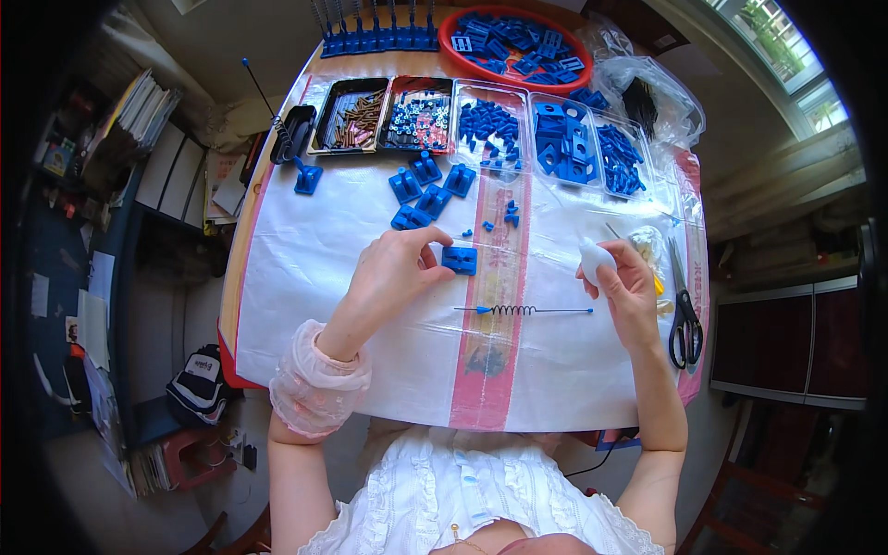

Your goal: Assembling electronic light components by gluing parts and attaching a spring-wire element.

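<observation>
My left hand point(393, 277) is closed at the left edge of a small blue plastic base point(460, 261), with thumb and forefinger against its corners. Between the thumb and fingers of my right hand point(629, 294) is a white squeeze bottle point(598, 263), its thin nozzle pointing up. A dark rod with a coiled spring point(511, 311) lies across the cloth in front of both hands, a blue cone on its left part and a blue tip at its right end. Beyond my left hand sit several similar blue bases point(433, 200). A few tiny blue pieces point(511, 215) lie loose farther right.
Along the back stand trays of brown screws point(361, 118), metal nuts point(421, 116), blue cones point(488, 120) and blue plates point(562, 139). Behind them are a red basin point(446, 42) and a row of upright springs on blue bases point(379, 41). Black scissors point(684, 324) lie at right.
</observation>
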A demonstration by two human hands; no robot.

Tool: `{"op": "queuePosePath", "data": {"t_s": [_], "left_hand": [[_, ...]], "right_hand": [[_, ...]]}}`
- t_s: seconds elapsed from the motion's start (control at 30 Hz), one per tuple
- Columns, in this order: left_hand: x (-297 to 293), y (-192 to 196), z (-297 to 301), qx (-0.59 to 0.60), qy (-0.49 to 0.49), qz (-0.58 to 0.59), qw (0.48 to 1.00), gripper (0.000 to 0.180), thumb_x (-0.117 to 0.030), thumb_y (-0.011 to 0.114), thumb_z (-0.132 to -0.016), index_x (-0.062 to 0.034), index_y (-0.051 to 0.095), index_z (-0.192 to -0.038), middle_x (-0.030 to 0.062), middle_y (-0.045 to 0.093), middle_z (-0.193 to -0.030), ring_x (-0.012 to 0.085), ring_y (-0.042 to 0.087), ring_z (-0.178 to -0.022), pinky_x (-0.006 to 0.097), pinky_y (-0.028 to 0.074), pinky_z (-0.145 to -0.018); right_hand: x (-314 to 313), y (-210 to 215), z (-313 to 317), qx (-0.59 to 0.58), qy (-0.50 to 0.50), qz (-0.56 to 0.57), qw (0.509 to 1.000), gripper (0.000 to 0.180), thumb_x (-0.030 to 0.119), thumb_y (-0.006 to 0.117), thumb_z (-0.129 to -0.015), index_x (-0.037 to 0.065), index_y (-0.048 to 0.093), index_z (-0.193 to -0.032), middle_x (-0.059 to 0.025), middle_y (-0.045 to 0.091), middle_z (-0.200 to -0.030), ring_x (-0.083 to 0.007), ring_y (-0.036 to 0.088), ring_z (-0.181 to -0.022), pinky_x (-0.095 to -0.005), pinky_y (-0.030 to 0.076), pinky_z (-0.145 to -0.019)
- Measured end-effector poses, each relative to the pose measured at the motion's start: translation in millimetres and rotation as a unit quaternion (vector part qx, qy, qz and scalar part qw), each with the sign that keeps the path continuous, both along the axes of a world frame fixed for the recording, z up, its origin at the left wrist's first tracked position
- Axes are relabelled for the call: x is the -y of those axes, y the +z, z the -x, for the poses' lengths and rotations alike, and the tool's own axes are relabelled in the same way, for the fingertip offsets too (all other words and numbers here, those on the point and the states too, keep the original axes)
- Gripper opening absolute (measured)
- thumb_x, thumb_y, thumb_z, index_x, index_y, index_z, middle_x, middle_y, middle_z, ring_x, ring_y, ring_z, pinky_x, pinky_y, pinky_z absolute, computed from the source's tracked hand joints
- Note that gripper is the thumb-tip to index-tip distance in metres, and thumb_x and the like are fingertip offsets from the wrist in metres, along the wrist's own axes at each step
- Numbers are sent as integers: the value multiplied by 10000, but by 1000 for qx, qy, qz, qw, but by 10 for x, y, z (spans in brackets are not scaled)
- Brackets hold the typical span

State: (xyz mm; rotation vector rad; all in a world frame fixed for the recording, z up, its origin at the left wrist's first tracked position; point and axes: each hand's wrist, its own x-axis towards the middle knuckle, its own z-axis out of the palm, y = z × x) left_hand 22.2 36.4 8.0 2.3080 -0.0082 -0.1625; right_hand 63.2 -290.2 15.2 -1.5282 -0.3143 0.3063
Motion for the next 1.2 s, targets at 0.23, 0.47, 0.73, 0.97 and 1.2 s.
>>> {"op": "queuePosePath", "data": {"t_s": [0.23, 0.47, 0.73, 0.97, 1.2], "left_hand": [[91, -55, -25, 5, 7, 22, 1000, 295, -119, 810, -804, -85, 753, -1091, 40, 672, -715, 115, 603, -628, 273, 498, -619], [82, -60, -40, -6, 10, 33, 999, 312, -127, 819, -801, -88, 754, -1105, 27, 657, -696, 96, 586, -617, 263, 483, -601], [79, -63, -33, -10, 12, 31, 999, 303, -128, 815, -808, -88, 755, -1102, 26, 653, -686, 91, 582, -607, 259, 481, -596], [88, -79, -42, 1, 6, 35, 999, 310, -129, 817, -807, -90, 753, -1108, 26, 648, -687, 97, 578, -606, 264, 478, -594], [93, -54, -34, 0, 4, 35, 999, 307, -122, 813, -811, -92, 752, -1111, 24, 629, -682, 96, 566, -611, 261, 470, -598]], "right_hand": [[6, -149, 0, -115, -41, -126, 984, 270, 302, 686, -982, 89, 583, -1114, -22, 592, -845, -62, 479, -676, -225, 372, -591], [9, -125, 48, -134, -65, -128, 981, 129, 153, 666, -967, 95, 563, -1018, 45, 515, -788, -36, 380, -632, -219, 310, -577], [-164, -128, 127, -118, -98, -109, 982, 147, 165, 690, -956, 108, 555, -949, 61, 513, -731, -9, 350, -564, -198, 265, -519], [-202, -96, 173, -101, -103, -102, 984, 147, 147, 688, -952, 101, 553, -918, 54, 531, -742, -2, 342, -562, -206, 242, -498], [-219, -139, 176, -113, -97, -101, 984, 153, 152, 698, -946, 91, 560, -928, 36, 570, -770, -3, 367, -567, -199, 270, -496]]}}
